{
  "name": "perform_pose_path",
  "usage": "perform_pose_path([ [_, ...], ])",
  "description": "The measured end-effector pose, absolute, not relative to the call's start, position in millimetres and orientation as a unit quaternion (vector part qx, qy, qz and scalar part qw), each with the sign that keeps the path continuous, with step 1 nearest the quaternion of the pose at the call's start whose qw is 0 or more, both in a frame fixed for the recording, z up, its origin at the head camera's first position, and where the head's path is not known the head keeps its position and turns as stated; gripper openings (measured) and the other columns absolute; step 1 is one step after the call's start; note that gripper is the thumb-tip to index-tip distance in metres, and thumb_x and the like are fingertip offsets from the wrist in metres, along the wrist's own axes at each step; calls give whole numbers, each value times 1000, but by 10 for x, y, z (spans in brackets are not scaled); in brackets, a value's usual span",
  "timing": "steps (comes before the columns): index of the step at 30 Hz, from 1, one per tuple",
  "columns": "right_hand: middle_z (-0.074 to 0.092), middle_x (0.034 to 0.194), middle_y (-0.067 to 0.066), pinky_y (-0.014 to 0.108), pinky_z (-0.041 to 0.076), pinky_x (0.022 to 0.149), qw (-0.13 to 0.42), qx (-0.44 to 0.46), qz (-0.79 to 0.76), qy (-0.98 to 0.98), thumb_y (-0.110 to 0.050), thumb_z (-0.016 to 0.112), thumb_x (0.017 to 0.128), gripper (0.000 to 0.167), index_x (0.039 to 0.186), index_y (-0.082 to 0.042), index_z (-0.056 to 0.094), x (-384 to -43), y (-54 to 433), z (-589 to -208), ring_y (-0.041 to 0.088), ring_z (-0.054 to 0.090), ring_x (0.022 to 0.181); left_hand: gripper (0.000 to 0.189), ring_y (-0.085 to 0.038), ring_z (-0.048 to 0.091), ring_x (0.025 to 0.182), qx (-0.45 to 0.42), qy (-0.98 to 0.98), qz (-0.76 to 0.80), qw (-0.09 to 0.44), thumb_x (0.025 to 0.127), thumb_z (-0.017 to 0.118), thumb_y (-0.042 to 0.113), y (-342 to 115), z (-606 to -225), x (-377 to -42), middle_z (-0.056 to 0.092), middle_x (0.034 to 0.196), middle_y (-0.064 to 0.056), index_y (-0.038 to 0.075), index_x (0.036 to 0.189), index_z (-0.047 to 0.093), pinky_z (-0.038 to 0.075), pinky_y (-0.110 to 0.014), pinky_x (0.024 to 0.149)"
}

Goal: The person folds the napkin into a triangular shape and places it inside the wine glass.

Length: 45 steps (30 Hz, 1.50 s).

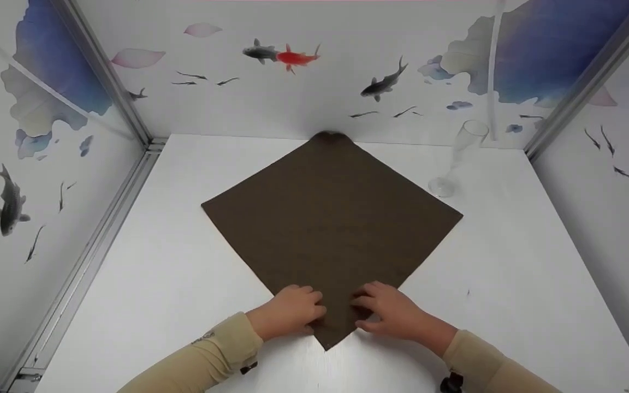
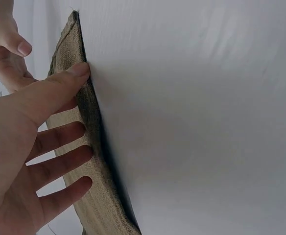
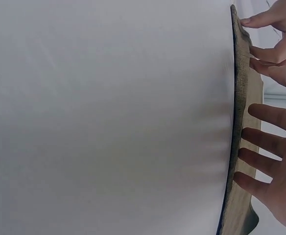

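My left hand (image 1: pixel 292 312) and right hand (image 1: pixel 390 312), fingers spread, flank the near corner of the brown cloth (image 1: pixel 331 218) on the white table (image 1: pixel 145 262) (some fingertips appear to touch it).

Wide lanes of white surface (image 1: pixel 167 256) run either side of the brown cloth (image 1: pixel 331 218). Its far corner reaches the back wall (image 1: pixel 303 103), and a clear glass (image 1: pixel 441 187), seemingly upright though faint, obstructs the far right. A narrow gap separates left hand (image 1: pixel 292 310) and right hand (image 1: pixel 390 311).
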State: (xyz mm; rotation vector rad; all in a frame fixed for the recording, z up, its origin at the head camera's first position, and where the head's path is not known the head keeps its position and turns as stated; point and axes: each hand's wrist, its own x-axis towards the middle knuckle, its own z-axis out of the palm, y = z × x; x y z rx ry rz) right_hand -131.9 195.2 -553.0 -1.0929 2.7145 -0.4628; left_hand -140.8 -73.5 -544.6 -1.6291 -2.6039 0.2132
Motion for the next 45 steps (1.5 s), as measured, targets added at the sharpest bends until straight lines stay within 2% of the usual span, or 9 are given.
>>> perform_pose_path([
  [9,57,113,0,38,49,88,96,-370,-143,913,-43,66,91,39,118,-16,68,-1331,1948,-5529,18,52,102,7,-13,55,74,-521,-848,79,56,93,68,28,-723,-5479,-1417,60,84,4,22,90,70,44,-26,56],
  [16,57,114,1,38,49,88,102,-378,-136,910,-41,69,90,40,119,-15,68,-1319,1928,-5503,18,53,103,7,-12,57,77,-505,-858,81,44,96,64,24,-712,-5491,-1415,61,86,4,20,94,69,47,-25,59],
  [22,59,113,-1,35,50,86,90,-407,-128,900,-41,72,88,42,121,-15,66,-1286,1856,-5487,16,55,102,11,-12,55,74,-482,-876,26,9,95,65,26,-721,-5460,-1442,59,83,4,17,89,66,46,-24,58],
  [26,59,110,-1,34,50,83,64,-426,-122,894,-37,77,85,42,118,-14,64,-1277,1813,-5484,16,56,99,12,-11,55,74,-460,-887,-22,-39,96,65,26,-731,-5436,-1475,58,82,6,17,88,64,45,-23,60],
  [32,58,111,1,35,50,85,78,-428,-113,893,-30,83,79,47,115,-11,60,-1295,1778,-5475,19,55,102,12,-10,54,74,-438,-891,-73,-90,97,63,21,-737,-5377,-1521,56,81,6,16,86,62,46,-23,63],
  [37,59,106,2,32,50,81,65,-431,-99,894,-23,81,81,35,108,-11,62,-1331,1765,-5474,18,57,96,13,-8,51,72,-431,-890,-102,-109,97,63,20,-754,-5341,-1551,54,79,7,15,85,60,46,-22,65],
  [45,60,83,-1,30,51,68,12,-419,-119,900,-14,72,89,9,90,-12,63,-1356,1765,-5407,13,59,75,10,-8,50,72,-408,-889,-149,-146,96,65,18,-787,-5302,-1602,53,79,8,16,86,62,47,-22,67],
])
